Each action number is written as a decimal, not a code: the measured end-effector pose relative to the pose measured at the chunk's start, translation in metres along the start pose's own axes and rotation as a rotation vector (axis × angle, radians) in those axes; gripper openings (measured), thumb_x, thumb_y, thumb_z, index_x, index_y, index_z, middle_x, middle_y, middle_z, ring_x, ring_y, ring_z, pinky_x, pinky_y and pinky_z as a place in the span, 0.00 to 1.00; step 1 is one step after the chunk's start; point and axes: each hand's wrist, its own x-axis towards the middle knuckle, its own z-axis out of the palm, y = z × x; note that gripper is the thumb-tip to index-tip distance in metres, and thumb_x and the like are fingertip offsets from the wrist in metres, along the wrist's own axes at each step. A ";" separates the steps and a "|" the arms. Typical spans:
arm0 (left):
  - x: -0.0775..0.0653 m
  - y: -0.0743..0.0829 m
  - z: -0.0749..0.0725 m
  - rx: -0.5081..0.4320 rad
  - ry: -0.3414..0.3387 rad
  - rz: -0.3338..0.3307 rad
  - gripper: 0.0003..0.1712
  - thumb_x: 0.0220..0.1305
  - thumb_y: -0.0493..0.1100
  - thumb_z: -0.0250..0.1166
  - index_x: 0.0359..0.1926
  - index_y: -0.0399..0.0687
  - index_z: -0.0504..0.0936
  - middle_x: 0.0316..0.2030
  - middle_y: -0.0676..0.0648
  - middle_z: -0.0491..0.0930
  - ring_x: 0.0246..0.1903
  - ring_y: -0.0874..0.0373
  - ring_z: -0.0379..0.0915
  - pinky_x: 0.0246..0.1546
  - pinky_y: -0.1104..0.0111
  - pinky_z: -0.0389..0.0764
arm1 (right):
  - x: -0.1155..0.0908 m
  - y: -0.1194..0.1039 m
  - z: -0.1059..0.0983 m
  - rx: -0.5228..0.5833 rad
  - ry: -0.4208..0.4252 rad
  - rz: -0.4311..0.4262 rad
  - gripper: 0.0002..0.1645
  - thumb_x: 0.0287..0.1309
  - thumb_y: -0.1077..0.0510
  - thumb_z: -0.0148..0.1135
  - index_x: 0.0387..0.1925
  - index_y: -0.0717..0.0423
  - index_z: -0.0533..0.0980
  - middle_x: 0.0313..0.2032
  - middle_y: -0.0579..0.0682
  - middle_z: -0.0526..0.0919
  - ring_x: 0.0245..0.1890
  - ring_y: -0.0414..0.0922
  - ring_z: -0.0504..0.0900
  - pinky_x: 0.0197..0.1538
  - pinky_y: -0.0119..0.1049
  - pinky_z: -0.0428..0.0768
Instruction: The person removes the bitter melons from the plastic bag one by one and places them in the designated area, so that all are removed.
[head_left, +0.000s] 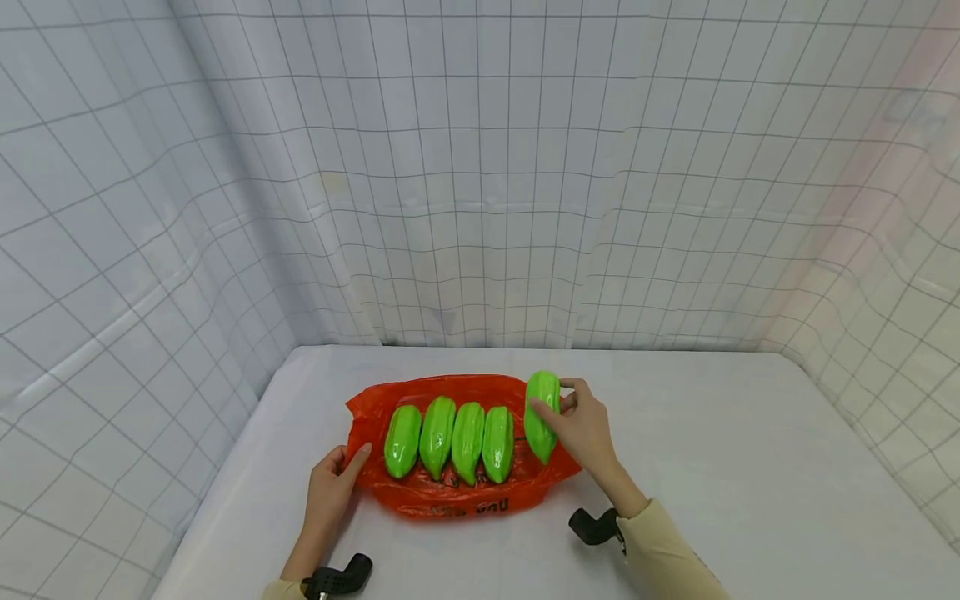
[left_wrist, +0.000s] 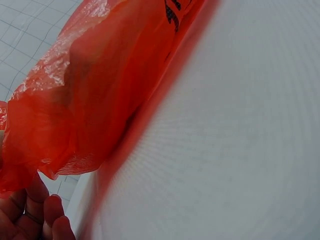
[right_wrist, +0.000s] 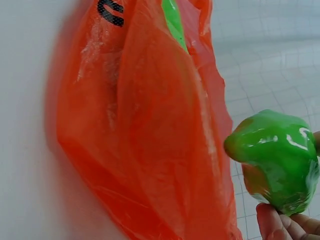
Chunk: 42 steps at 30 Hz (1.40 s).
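A red plastic bag [head_left: 420,503] with black print lies spread on the white table. Several glossy, bright green, long ridged fruits lie side by side on it, among them the leftmost green fruit [head_left: 403,442] and another green fruit [head_left: 498,444]. My right hand [head_left: 585,425] grips one more green fruit [head_left: 542,417] between thumb and fingers, over the bag's right end; its pointed tip shows in the right wrist view. At the bag's left edge, my left hand [head_left: 333,487] pinches the red plastic. In the left wrist view, curled fingers [left_wrist: 35,210] show beneath the bag's edge.
The white table [head_left: 720,467] extends to both sides of the bag. White grid-patterned curtains [head_left: 480,167] hang behind it and along both sides. Black wrist mounts [head_left: 341,575] are strapped at both wrists.
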 end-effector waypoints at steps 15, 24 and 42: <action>-0.001 0.003 0.000 0.005 -0.008 -0.010 0.24 0.64 0.56 0.61 0.39 0.36 0.75 0.25 0.46 0.71 0.28 0.57 0.65 0.26 0.74 0.69 | 0.007 0.006 -0.015 0.058 0.164 -0.054 0.32 0.54 0.44 0.67 0.54 0.60 0.72 0.27 0.52 0.77 0.25 0.45 0.77 0.25 0.35 0.75; 0.000 0.001 0.000 0.011 -0.008 -0.007 0.24 0.64 0.56 0.61 0.39 0.36 0.75 0.25 0.46 0.71 0.28 0.57 0.65 0.26 0.74 0.69 | 0.011 0.014 -0.022 0.032 0.212 -0.038 0.30 0.55 0.45 0.68 0.53 0.60 0.72 0.26 0.52 0.76 0.24 0.45 0.77 0.24 0.34 0.75; 0.000 -0.001 0.000 0.027 0.008 0.007 0.23 0.64 0.55 0.62 0.37 0.36 0.75 0.23 0.46 0.70 0.26 0.58 0.63 0.24 0.73 0.66 | 0.011 0.025 -0.034 0.010 0.244 -0.046 0.31 0.55 0.44 0.67 0.53 0.60 0.72 0.27 0.53 0.76 0.25 0.46 0.75 0.24 0.35 0.75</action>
